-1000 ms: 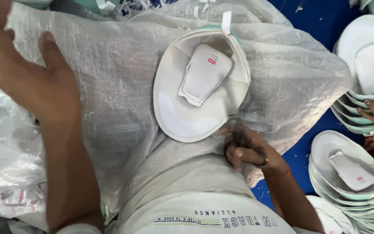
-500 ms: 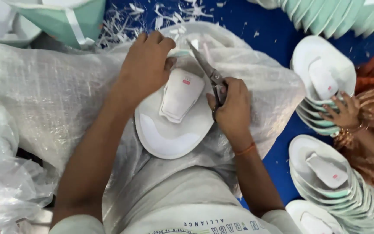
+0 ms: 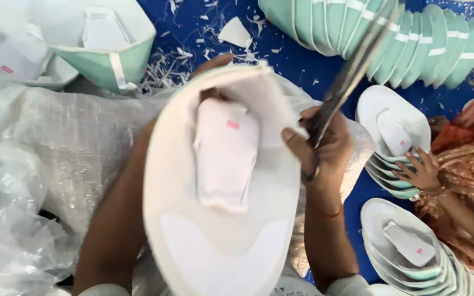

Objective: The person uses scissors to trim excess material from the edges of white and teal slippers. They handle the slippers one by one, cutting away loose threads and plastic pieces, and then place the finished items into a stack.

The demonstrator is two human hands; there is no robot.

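Scissors (image 3: 352,71) now raised — white piece (image 3: 220,208) lifted closer

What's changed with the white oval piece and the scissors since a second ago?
The white oval piece has been lifted off the lap toward the camera, the left hand gripping its far edge. The right hand took up the scissors and raised them to the rim. The woven sack and side stacks stayed.

White cap piece (image 3: 220,219), scissors (image 3: 352,71) alongside
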